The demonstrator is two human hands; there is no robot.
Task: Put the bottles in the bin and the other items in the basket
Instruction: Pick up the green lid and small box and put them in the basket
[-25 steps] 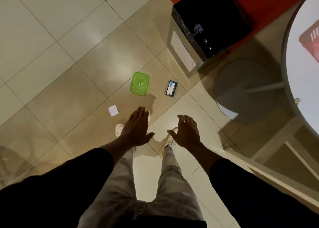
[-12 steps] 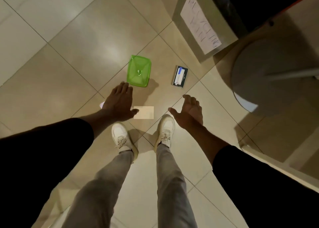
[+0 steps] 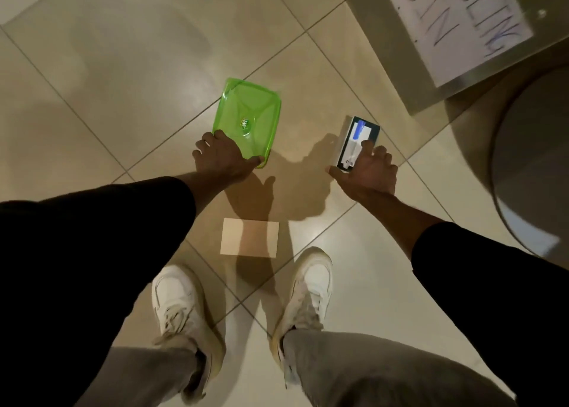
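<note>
A green translucent plastic basket (image 3: 249, 120) sits on the tiled floor. My left hand (image 3: 220, 159) grips its near left corner, thumb along the near rim. A small dark box with a white and blue label (image 3: 357, 139) lies on the floor to the right. My right hand (image 3: 366, 172) rests on its near end, fingers curled over it. A beige card (image 3: 250, 237) lies flat on the floor between my hands and my feet. The bin (image 3: 431, 37) with a handwritten paper sign stands at the top right; its opening is out of view.
A round grey table base (image 3: 529, 166) fills the right edge, close to the small box. My two white shoes (image 3: 181, 308) stand just behind the beige card. Open tiled floor stretches to the left and far side.
I have bent lower and both hands have reached forward and down. The left hand has taken the basket's corner and the right hand has landed on the small box.
</note>
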